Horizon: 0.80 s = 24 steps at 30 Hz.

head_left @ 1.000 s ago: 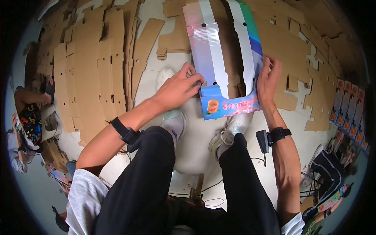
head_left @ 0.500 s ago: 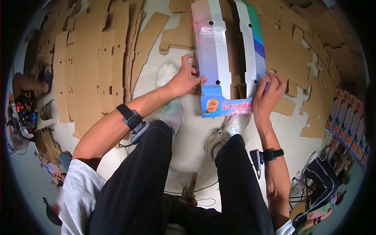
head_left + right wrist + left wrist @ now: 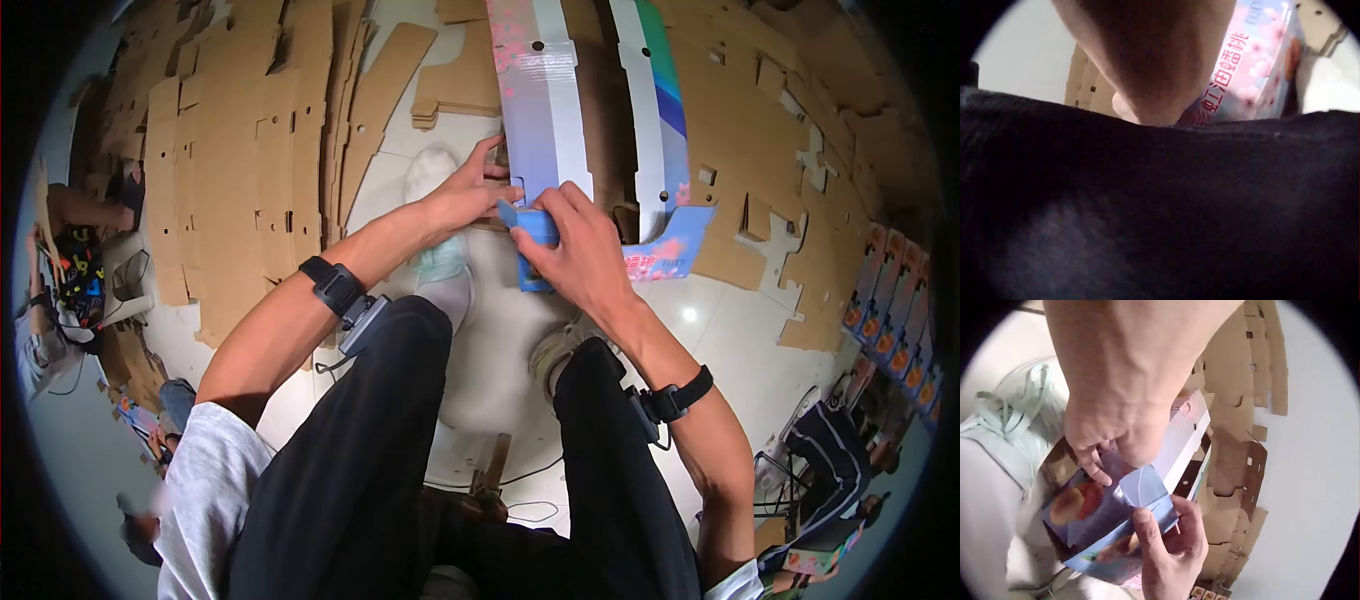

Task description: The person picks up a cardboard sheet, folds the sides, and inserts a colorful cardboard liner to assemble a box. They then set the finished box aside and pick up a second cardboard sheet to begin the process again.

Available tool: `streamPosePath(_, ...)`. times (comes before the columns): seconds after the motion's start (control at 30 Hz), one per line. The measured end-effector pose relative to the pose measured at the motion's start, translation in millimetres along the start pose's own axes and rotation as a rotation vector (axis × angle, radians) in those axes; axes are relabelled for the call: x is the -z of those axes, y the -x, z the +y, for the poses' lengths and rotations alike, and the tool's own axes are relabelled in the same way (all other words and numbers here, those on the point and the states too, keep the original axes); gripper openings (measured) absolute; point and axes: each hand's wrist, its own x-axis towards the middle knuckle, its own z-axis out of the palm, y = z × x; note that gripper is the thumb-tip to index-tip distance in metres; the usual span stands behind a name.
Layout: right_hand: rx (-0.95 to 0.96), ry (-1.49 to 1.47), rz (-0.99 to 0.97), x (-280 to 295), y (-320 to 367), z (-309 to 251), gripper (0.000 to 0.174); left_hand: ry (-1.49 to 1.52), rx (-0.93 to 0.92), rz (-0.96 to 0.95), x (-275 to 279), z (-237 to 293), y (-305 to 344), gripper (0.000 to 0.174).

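Note:
A printed cardboard box [image 3: 545, 120] with peach and blossom pictures lies between the feet, its top partly open along a long gap. At its near left corner my right hand [image 3: 580, 245] pinches the blue end panel; in the left wrist view the thumb [image 3: 1147, 528] lies on the panel's outer face and the fingers go behind it. A small blue flap [image 3: 1144, 487] sticks up there. My left hand [image 3: 470, 195] rests against the box's left side, fingers on the printed wall. The right end of the panel [image 3: 675, 245] swings outward, away from the box side.
Flat brown cardboard sheets [image 3: 235, 170] cover the floor on the left, with more sheets [image 3: 760, 150] on the right. Shoes [image 3: 435, 175] flank the box. Several printed boxes [image 3: 890, 310] stand at the far right. Other people sit at both sides.
My right hand has left the box's right side and moved across to the near left corner, where it grips the end panel. The panel's right end now stands outward. My left hand stays by the left side.

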Motion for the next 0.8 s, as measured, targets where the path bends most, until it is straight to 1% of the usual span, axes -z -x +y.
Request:
streamPosePath(0.07, -0.016, 0.024, 0.002, 2, -4, -13, 0.027, -0.065, -0.017, -0.012, 0, 3, 2, 0.089)
streamPosePath(0.17, -0.002, -0.010, 0.085, -15, -10, -8, 0.026, -0.139, -0.018, -0.026, -4, 11, 2, 0.088)
streamPosePath(0.27, -0.095, 0.067, 0.143, -22, -10, -2, 0.027, -0.156, -0.017, -0.028, -2, 12, 0, 0.088)
streamPosePath(0.3, -0.091, 0.077, 0.144, -22, -9, -1, 0.027, -0.154, -0.019, -0.030, -2, 11, -2, 0.089)
streamPosePath(0.4, -0.091, 0.066, 0.142, -22, -11, -1, 0.030, -0.020, 0.018, -0.075, -2, 17, -2, 0.088)
streamPosePath(0.5, -0.121, -0.005, 0.139, -22, -18, -5, 0.032, 0.157, 0.212, -0.067, 3, 26, -4, 0.086)
streamPosePath(0.53, -0.128, -0.012, 0.135, -21, -19, -7, 0.032, 0.169, 0.236, -0.042, 3, 27, -8, 0.087)
streamPosePath(0.57, -0.139, -0.014, 0.132, -18, -18, -7, 0.032, 0.203, 0.249, -0.031, 0, 27, -11, 0.086)
streamPosePath(0.6, -0.165, 0.006, 0.185, -18, -16, -11, 0.031, 0.238, 0.260, -0.021, -2, 27, -14, 0.086)
streamPosePath(0.7, -0.158, 0.007, 0.132, -22, -17, -3, 0.031, 0.365, 0.279, -0.010, -1, 22, -15, 0.084)
streamPosePath(0.8, -0.202, 0.014, 0.131, -24, -18, -4, 0.028, 0.483, 0.297, -0.002, 3, 17, -15, 0.081)
